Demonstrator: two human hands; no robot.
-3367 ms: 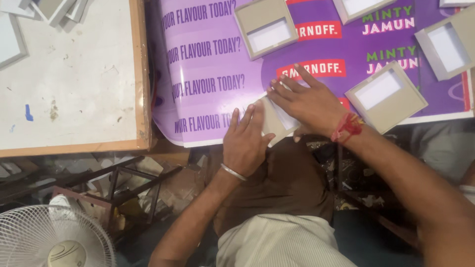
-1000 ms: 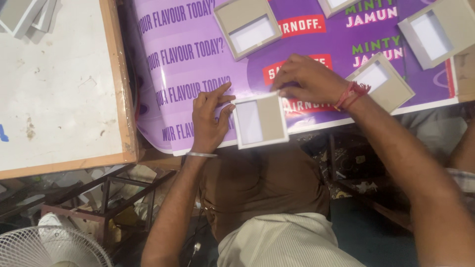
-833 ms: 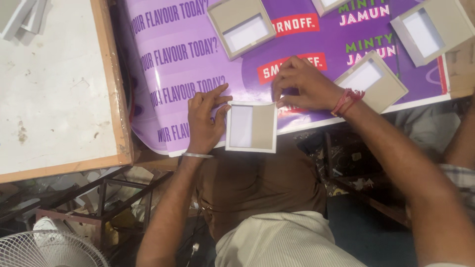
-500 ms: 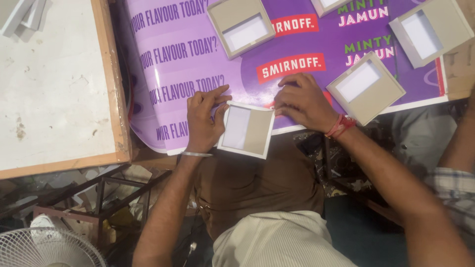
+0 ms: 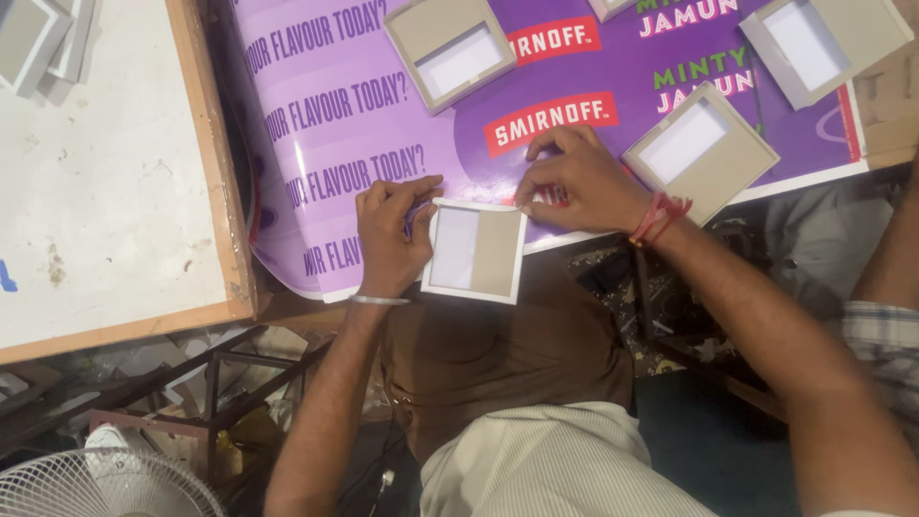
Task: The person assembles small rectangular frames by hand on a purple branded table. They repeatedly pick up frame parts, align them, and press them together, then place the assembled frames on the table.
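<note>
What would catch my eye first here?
The big purple poster across the top, dotted with small card frames. At its near edge, the left hand and right hand grip another frame. A white fan sits bottom left.

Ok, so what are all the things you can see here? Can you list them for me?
small box in the hands: one, tan card with white rim and white panel, at the poster's near edge
other small boxes: three whole ones, same tan and white, spread over the poster, plus part of one at the top edge
poster: one, purple with printed lettering, covering the work surface
white board: one, wooden edge, at left, with more boxes stacked in its far corner
fan: one, white, bottom left
metal frame: dark, under the board
left hand: silver bangle, at the box's left edge
right hand: red wrist thread, at the box's top right corner
</note>
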